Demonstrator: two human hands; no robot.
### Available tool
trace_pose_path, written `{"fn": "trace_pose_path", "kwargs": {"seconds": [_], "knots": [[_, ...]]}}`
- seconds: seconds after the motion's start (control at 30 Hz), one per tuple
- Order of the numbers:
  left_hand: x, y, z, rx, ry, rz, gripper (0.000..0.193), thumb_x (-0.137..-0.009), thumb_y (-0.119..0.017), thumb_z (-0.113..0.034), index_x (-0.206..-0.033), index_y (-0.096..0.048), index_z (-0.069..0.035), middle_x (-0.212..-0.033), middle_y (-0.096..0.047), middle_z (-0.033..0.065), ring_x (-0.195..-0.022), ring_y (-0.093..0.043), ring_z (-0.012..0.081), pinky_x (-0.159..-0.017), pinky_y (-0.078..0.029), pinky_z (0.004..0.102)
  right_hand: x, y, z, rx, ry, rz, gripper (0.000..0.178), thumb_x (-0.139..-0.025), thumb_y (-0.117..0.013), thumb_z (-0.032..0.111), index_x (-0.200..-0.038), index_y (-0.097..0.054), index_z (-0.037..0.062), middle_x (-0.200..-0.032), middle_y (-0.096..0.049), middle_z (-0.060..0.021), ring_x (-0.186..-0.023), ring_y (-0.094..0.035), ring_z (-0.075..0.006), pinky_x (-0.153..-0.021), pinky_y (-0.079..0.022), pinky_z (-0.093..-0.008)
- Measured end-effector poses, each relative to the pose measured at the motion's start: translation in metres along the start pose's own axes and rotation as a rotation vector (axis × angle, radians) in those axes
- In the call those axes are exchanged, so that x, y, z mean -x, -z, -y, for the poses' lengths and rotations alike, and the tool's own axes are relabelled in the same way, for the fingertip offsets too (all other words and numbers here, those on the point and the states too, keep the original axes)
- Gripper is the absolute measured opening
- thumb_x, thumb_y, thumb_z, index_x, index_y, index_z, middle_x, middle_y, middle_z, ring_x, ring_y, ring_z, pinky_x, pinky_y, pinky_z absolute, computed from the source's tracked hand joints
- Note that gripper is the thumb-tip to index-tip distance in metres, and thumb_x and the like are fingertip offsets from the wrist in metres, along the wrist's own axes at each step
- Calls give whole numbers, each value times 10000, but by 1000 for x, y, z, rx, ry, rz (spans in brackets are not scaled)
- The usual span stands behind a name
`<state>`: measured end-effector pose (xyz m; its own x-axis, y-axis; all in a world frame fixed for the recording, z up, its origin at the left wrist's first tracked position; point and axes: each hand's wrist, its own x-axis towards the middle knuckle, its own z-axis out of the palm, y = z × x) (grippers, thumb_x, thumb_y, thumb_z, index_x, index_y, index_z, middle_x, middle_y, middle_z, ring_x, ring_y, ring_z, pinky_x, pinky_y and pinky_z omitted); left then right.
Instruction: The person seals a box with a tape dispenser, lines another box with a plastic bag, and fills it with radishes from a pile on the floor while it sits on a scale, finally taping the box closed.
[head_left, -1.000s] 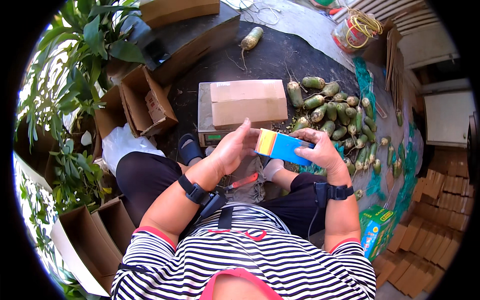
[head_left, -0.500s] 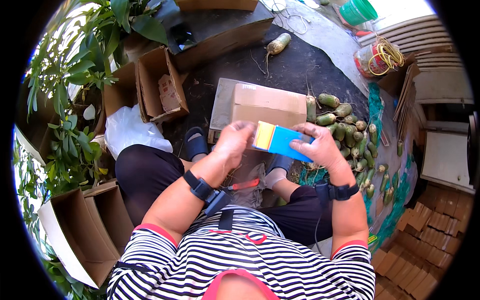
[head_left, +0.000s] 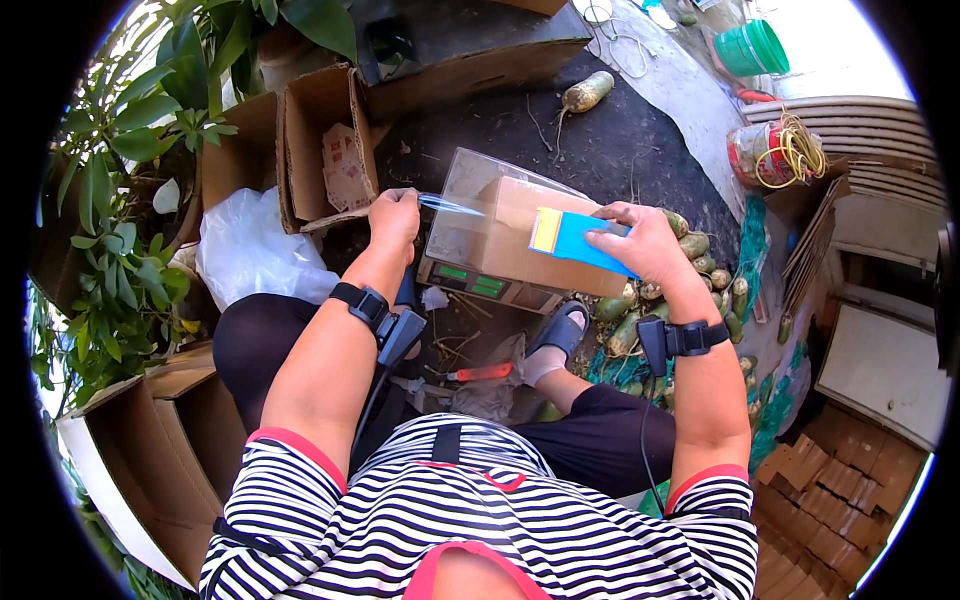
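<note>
The right hand (head_left: 645, 245) fingers clamp a blue box of plastic wrap (head_left: 578, 240), long axis pointing left; the left hand (head_left: 393, 215) pinches the clear film (head_left: 470, 215) stretched between them, above a cardboard box (head_left: 540, 262).

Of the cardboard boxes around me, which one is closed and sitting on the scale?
The plain brown box right in front, resting on the scale between the hands. The boxes to the left and lower left stand open.

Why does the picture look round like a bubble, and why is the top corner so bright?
Head view: a fisheye lens bends straight edges, like the stacked boards, toward the black rim. Sunlight washes out the ground near the green bucket. The clear sheet between the left hand and right hand shows pale glare.
</note>
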<state>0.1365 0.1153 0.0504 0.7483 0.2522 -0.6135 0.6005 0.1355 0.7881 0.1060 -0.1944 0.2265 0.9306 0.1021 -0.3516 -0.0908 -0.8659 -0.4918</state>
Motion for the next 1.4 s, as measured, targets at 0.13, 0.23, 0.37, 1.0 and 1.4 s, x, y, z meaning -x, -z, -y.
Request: {"fn": "trace_pose_path", "kwargs": {"seconds": [0.13, 0.23, 0.37, 1.0, 1.4], "knots": [[-20, -14, 36, -141, -101, -85, 218, -910, -632, -200, -928, -683, 11, -755, -638, 45, -662, -551, 124, -609, -437, 285, -13, -6, 18, 198, -46, 24, 411, -740, -729, 398, -1021, -733, 97, -869, -704, -192, -829, -691, -337, -786, -538, -392], [-32, -32, 70, -299, -118, -94, 242, -861, -655, -196, -933, -692, 32, -918, -699, 226, -865, -680, 345, -801, -509, 405, -18, -9, 28, 286, -26, 40, 397, -743, -730, 403, -1012, -731, 111, -842, -703, -183, -816, -686, -349, -767, -538, -409], [-39, -68, 109, -435, -127, -65, 284, -854, -644, -260, -936, -698, 6, -931, -684, 253, -911, -650, 429, -832, -504, 462, -17, -19, 22, 302, 3, 7, 381, -747, -734, 400, -1006, -728, 121, -816, -703, -174, -788, -687, -344, -733, -540, -402], [33, -74, 54, -101, -331, 159, 233, -919, -585, -253, -989, -569, -31, -910, -645, 224, -915, -609, 434, -801, -482, 454, -25, -17, 18, 140, -72, 36, 308, -749, -758, 253, -962, -705, 37, -856, -717, -125, -788, -694, -209, -748, -534, -327], [-30, -64, 88, -1074, -450, 257, 200, -942, -484, -215, -978, -580, -43, -1082, -615, 198, -1006, -615, 384, -820, -510, 480, -28, -17, 14, 142, -57, 49, 357, -723, -763, 296, -963, -715, 36, -842, -711, -163, -785, -697, -268, -739, -537, -357]]}}
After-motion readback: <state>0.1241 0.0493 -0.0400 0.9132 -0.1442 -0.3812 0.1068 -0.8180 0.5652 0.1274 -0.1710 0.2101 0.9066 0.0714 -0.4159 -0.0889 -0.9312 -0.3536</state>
